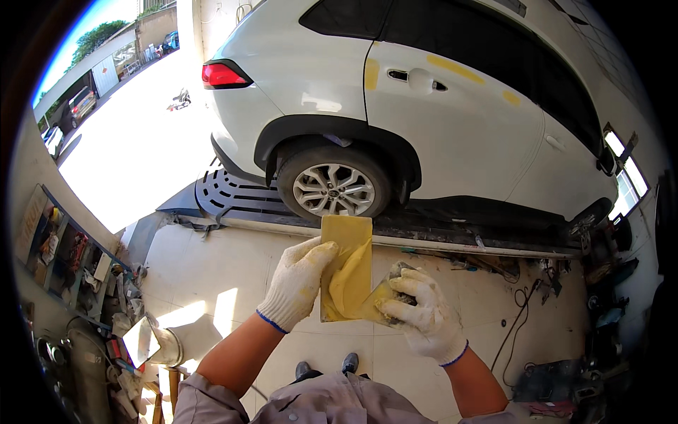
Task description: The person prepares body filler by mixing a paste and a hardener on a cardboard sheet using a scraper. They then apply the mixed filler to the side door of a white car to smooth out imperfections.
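Note:
In front of my body, my left hand, in a white knit work glove, grips a flat rectangular mixing board by its left edge. Thick yellow putty lies smeared across the board's middle and lower part. Closed around a putty spreader is my right hand, gloved the same way. The spreader's yellow-coated blade meets the putty at the board's lower right. Beyond both hands stands a white car, with yellow filler patches on its rear door around the handle area.
The car's rear wheel rests on a dark raised platform. Cluttered shelves and a metal bucket stand at the left. Cables and dark equipment lie on the right. Pale tiled floor shows around my feet.

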A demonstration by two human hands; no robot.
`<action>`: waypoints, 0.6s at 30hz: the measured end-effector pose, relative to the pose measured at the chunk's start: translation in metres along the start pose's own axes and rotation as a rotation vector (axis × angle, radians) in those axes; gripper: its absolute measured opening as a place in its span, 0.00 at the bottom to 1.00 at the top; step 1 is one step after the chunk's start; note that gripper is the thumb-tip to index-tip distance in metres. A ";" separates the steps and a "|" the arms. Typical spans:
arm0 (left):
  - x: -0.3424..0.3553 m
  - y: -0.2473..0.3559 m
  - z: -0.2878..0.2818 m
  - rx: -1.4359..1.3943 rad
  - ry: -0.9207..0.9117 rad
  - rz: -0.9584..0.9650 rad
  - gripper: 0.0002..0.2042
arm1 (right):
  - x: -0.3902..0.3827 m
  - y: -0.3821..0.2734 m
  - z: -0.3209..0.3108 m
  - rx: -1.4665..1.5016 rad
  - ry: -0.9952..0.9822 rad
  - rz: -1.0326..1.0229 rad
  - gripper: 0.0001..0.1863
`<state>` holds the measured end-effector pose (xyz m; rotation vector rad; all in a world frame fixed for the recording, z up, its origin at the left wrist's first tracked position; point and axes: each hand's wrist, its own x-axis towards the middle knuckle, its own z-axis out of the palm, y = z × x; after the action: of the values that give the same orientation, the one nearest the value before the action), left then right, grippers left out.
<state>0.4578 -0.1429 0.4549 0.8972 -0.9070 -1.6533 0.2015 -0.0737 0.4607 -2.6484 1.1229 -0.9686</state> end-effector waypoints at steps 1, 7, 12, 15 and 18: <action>0.000 0.000 0.001 0.011 -0.021 0.012 0.20 | 0.001 0.006 -0.003 -0.005 0.064 0.019 0.26; -0.003 0.030 0.028 0.325 -0.157 -0.027 0.20 | 0.052 -0.017 -0.015 -0.172 0.085 0.074 0.25; -0.001 0.049 0.036 0.435 -0.140 -0.030 0.19 | 0.036 -0.042 -0.002 -0.256 0.029 0.045 0.27; 0.007 0.047 0.034 0.498 -0.161 0.187 0.19 | 0.034 -0.057 -0.004 -0.330 0.013 0.030 0.28; 0.003 0.070 0.036 0.433 -0.125 0.300 0.19 | 0.039 -0.060 -0.018 -0.322 0.039 0.054 0.27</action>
<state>0.4541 -0.1557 0.5322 0.8950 -1.4479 -1.2856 0.2478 -0.0539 0.5148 -2.8336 1.4636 -0.8996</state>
